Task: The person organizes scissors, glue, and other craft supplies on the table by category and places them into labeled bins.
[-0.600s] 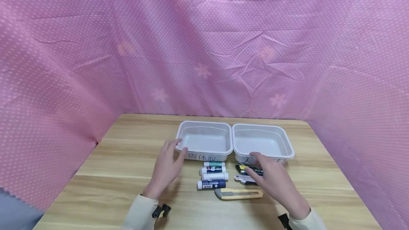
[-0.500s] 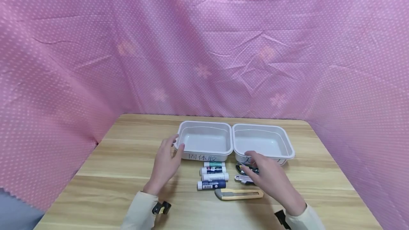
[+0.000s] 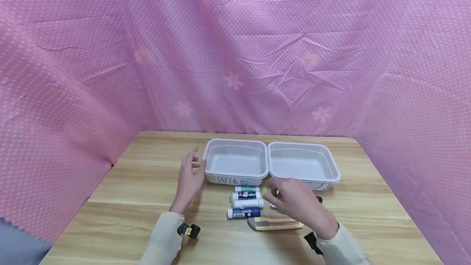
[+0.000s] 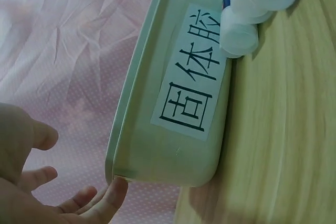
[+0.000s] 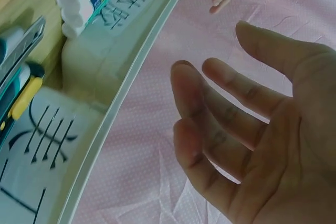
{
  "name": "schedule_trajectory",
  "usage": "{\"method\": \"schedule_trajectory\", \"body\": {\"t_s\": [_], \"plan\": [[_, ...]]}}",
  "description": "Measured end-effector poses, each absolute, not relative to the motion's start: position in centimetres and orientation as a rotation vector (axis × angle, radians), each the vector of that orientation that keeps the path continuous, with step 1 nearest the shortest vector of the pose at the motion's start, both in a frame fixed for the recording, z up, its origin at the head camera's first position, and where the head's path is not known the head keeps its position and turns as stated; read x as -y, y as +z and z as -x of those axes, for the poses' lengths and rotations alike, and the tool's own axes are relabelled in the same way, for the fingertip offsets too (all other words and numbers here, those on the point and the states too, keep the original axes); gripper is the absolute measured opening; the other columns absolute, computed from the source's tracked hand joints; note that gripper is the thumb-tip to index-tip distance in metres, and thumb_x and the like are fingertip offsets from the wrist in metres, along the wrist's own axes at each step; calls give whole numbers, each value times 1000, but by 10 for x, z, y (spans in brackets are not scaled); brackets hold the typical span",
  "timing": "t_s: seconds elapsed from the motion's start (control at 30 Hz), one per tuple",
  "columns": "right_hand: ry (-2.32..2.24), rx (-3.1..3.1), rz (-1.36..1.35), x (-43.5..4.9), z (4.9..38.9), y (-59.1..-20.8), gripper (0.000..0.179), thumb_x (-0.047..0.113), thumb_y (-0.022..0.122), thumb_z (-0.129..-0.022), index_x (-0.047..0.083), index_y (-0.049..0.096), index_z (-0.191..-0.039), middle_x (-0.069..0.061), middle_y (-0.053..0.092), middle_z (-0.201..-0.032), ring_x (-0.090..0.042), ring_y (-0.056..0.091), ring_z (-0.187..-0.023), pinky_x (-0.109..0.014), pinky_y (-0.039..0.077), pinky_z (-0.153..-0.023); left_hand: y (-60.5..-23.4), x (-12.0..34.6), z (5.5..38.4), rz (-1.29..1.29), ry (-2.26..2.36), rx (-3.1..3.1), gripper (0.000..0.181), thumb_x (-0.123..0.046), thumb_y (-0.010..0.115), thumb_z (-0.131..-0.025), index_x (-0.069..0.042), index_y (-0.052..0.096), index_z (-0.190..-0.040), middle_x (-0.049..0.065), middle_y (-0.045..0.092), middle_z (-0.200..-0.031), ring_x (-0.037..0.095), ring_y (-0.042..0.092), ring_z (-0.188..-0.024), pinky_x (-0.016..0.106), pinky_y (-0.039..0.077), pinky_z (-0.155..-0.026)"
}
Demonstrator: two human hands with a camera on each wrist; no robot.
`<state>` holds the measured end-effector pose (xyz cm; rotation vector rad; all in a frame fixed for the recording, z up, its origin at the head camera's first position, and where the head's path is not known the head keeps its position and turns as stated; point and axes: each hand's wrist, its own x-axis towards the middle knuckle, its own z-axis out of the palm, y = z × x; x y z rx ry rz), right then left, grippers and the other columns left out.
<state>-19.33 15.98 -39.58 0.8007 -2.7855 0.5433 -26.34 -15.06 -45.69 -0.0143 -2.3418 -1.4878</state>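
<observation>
My left hand (image 3: 189, 182) is beside the left corner of the left white bin (image 3: 214, 178), fingers loosely bent and holding nothing. In the left wrist view a fingertip (image 4: 116, 186) meets the bin's rim in the picture; contact is unclear. My right hand (image 3: 297, 200), also holding nothing, hovers over the utility knives with its fingers relaxed. It hides most of a black-and-yellow utility knife (image 5: 25, 98) and a silver-bladed one (image 5: 23, 51). A yellow utility knife (image 3: 276, 227) lies nearer me. Several glue sticks (image 3: 243, 213) lie stacked in a column before the left bin.
A second white bin (image 3: 333, 178) adjoins the first on the right; both carry labels with characters on their front walls. The wooden table (image 3: 128, 199) extends around them. A pink dotted cloth (image 3: 235, 52) hangs behind and at both sides.
My right hand has moved left across the utility knives, covering more of them. My left hand has shifted slightly left and back along the left bin's corner. The objects on the table stay put.
</observation>
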Motion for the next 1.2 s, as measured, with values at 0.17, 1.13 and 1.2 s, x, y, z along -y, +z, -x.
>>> {"method": "schedule_trajectory", "body": {"t_s": [0.17, 1.13, 1.2], "plan": [[502, 2817, -864, -150, 197, -400, 21, 35, 75, -92, 21, 75, -107, 14, 69, -78, -1, 59, -65, -23, 48, -57, -461, 154, 267, -18, -1516, 2359, 55, -20, 61, -103, -11, 44, -154, 27, 54, -131, 41, 62, -118, 48, 58, -93], [580, 3048, -955, -136, 217, -432, 26, 32, 75, -93, 12, 76, -111, 13, 55, -63, -5, 47, -51, -24, 38, -45, -475, 155, 269, -52, -1546, 2519, 44, -16, 59, -103, -6, 55, -145, 30, 60, -135, 42, 65, -119, 47, 57, -97], [587, 3054, -960, -135, 218, -434, 25, 31, 75, -94, 12, 76, -111, 13, 54, -62, -5, 47, -50, -23, 37, -45, -475, 155, 268, -60, -1558, 2528, 43, -18, 59, -103, -6, 56, -144, 28, 60, -137, 41, 64, -119, 46, 57, -97]]}}
